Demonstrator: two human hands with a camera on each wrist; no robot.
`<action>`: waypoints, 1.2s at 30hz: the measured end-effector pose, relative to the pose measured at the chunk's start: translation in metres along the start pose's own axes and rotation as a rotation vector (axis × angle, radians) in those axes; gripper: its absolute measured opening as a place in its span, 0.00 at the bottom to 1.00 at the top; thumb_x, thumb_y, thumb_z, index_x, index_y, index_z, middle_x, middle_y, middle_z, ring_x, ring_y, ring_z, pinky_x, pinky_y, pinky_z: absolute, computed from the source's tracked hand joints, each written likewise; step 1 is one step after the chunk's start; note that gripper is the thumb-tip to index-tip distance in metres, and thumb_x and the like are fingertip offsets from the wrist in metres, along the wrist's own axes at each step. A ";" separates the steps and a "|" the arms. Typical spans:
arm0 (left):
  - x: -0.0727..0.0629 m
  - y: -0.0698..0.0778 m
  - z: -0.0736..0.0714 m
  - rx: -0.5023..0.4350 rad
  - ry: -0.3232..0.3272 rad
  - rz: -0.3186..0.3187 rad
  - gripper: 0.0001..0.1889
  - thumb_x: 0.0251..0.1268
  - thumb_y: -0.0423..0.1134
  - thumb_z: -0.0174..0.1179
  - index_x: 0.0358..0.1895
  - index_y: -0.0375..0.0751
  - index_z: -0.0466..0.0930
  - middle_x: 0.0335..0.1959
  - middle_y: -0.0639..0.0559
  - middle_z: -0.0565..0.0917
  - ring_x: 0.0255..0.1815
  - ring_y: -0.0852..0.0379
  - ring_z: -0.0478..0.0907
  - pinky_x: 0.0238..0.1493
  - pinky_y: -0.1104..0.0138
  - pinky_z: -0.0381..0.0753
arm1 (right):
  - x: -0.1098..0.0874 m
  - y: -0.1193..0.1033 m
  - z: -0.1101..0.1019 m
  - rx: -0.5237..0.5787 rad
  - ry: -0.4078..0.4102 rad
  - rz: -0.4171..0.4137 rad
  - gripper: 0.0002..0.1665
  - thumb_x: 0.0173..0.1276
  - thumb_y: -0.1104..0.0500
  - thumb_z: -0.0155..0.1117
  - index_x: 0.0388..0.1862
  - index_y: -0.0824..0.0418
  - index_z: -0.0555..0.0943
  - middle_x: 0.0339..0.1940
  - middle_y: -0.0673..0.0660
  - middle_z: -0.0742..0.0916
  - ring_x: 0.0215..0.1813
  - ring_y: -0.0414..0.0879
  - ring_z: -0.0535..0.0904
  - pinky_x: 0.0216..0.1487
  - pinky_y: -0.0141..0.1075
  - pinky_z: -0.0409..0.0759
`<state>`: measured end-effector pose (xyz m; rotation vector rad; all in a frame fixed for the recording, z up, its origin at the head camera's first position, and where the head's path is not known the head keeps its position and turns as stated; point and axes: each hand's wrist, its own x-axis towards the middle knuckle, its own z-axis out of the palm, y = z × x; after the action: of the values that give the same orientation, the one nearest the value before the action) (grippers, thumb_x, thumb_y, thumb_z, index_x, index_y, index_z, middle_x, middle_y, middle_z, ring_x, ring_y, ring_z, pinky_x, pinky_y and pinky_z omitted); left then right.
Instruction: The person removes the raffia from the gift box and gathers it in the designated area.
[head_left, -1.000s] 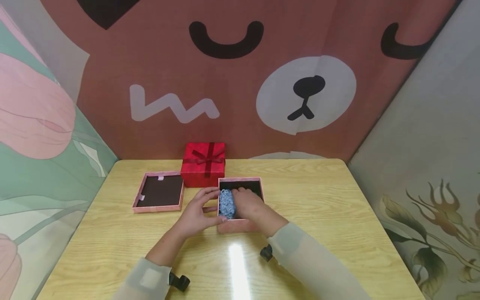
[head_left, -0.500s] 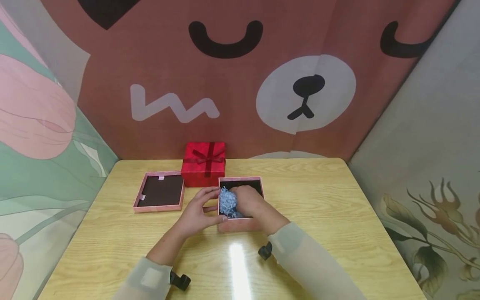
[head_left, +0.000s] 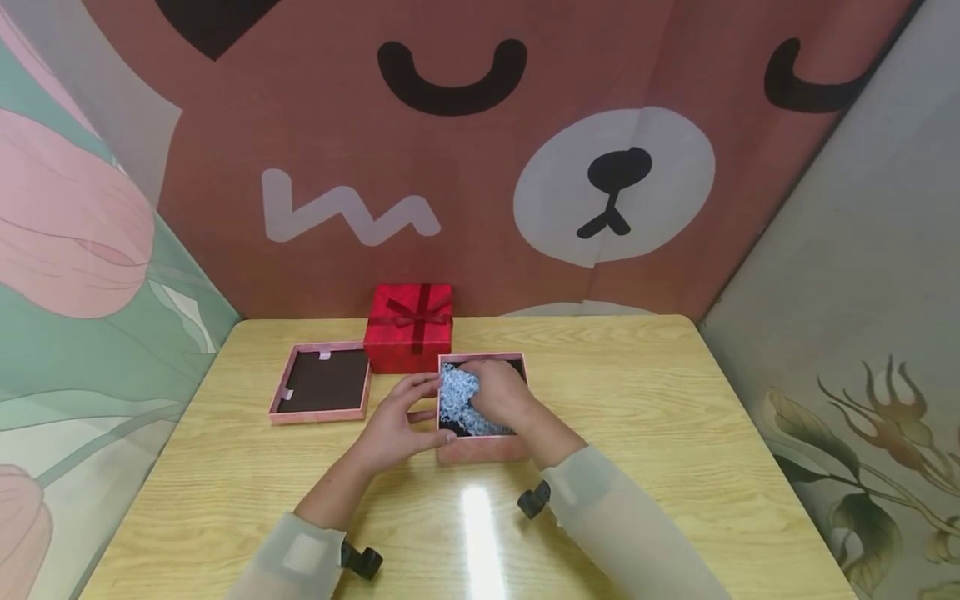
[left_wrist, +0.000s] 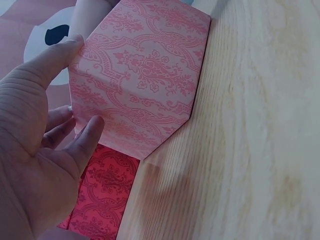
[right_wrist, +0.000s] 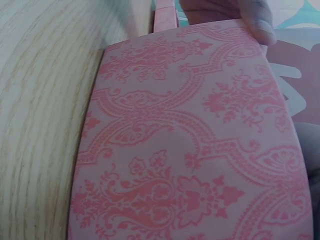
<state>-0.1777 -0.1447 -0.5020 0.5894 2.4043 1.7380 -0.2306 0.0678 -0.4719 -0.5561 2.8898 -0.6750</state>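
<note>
A pink patterned gift box (head_left: 482, 452) stands lidless on the table, its dark inside facing up. Blue shredded paper (head_left: 457, 398) fills its left part and spreads along the near wall. My left hand (head_left: 393, 423) holds the box at its left side, thumb on the near corner and fingers along the wall. Inside the box, my right hand (head_left: 501, 393) grips the shredded paper with curled fingers, its fingertips hidden. In the left wrist view, thumb and fingers press on the pink wall (left_wrist: 145, 70); the right wrist view is mostly filled by the box's outer wall (right_wrist: 175, 145).
The pink box lid (head_left: 318, 414) lies upturned at the left, its dark inside showing. A red gift box (head_left: 408, 333) with a dark red ribbon bow stands behind, near the back edge of the wooden table (head_left: 622, 400). Printed cloths surround the table.
My right hand has shifted slightly back inside the box. The shredded paper has loosened from a compact clump and spread further back and to the right. My left hand stays put.
</note>
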 end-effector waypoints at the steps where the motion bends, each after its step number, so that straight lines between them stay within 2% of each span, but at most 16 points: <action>1: 0.000 -0.001 0.000 -0.003 0.001 -0.001 0.40 0.52 0.36 0.81 0.72 0.41 0.75 0.73 0.48 0.68 0.71 0.43 0.71 0.63 0.47 0.80 | -0.001 0.000 -0.001 0.003 0.009 -0.005 0.28 0.65 0.66 0.68 0.66 0.54 0.83 0.59 0.52 0.87 0.61 0.51 0.82 0.68 0.46 0.79; 3: 0.000 -0.001 0.000 -0.002 0.002 0.001 0.40 0.52 0.36 0.81 0.72 0.41 0.75 0.73 0.49 0.68 0.71 0.44 0.71 0.63 0.48 0.80 | -0.002 -0.001 -0.004 0.008 0.026 -0.012 0.29 0.64 0.67 0.68 0.66 0.54 0.83 0.59 0.52 0.87 0.61 0.50 0.82 0.67 0.46 0.80; 7: 0.000 -0.002 0.000 0.014 0.002 0.013 0.40 0.52 0.39 0.82 0.71 0.43 0.76 0.72 0.52 0.69 0.71 0.47 0.72 0.63 0.52 0.82 | -0.007 -0.003 -0.012 0.080 0.012 0.057 0.34 0.65 0.66 0.70 0.70 0.50 0.81 0.64 0.52 0.85 0.64 0.50 0.80 0.68 0.49 0.79; 10: -0.001 -0.001 0.000 0.027 0.004 0.018 0.41 0.52 0.40 0.82 0.72 0.42 0.75 0.72 0.52 0.69 0.71 0.46 0.72 0.62 0.53 0.82 | -0.010 -0.004 -0.019 0.128 0.016 0.077 0.34 0.66 0.66 0.70 0.71 0.50 0.80 0.66 0.53 0.84 0.65 0.52 0.80 0.69 0.51 0.78; 14: -0.002 0.000 -0.001 0.035 0.004 0.009 0.42 0.52 0.41 0.82 0.72 0.41 0.74 0.73 0.51 0.68 0.72 0.45 0.72 0.62 0.53 0.82 | -0.013 -0.002 -0.028 0.116 0.043 0.030 0.32 0.65 0.68 0.68 0.69 0.54 0.82 0.65 0.55 0.85 0.67 0.54 0.79 0.70 0.51 0.77; 20: -0.002 0.001 -0.001 0.053 0.004 0.002 0.43 0.52 0.42 0.82 0.73 0.42 0.73 0.72 0.52 0.68 0.72 0.45 0.71 0.62 0.55 0.82 | -0.018 0.001 -0.039 0.103 0.066 0.007 0.34 0.63 0.68 0.69 0.69 0.55 0.81 0.65 0.55 0.85 0.69 0.54 0.78 0.70 0.51 0.77; 28: -0.001 0.000 -0.002 0.050 -0.002 0.002 0.44 0.52 0.41 0.82 0.74 0.42 0.73 0.74 0.46 0.68 0.74 0.46 0.70 0.63 0.56 0.81 | -0.027 0.003 -0.055 0.139 0.088 0.019 0.34 0.64 0.68 0.68 0.70 0.54 0.80 0.66 0.55 0.84 0.70 0.55 0.77 0.70 0.52 0.76; 33: -0.001 -0.001 -0.002 0.045 0.004 -0.018 0.44 0.51 0.41 0.82 0.74 0.45 0.73 0.74 0.50 0.69 0.74 0.47 0.70 0.63 0.54 0.81 | -0.032 0.008 -0.064 0.177 0.106 0.034 0.34 0.63 0.68 0.68 0.70 0.53 0.81 0.67 0.54 0.84 0.70 0.53 0.77 0.69 0.52 0.77; 36: 0.000 -0.003 -0.002 0.035 0.002 -0.022 0.44 0.51 0.40 0.82 0.74 0.44 0.73 0.74 0.50 0.68 0.74 0.47 0.69 0.64 0.52 0.80 | -0.035 0.012 -0.069 0.199 0.114 0.043 0.34 0.63 0.68 0.68 0.69 0.53 0.81 0.66 0.54 0.84 0.68 0.53 0.78 0.68 0.52 0.79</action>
<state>-0.1788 -0.1469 -0.5040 0.5626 2.4378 1.6922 -0.2161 0.1190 -0.4151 -0.4420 2.8810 -1.0041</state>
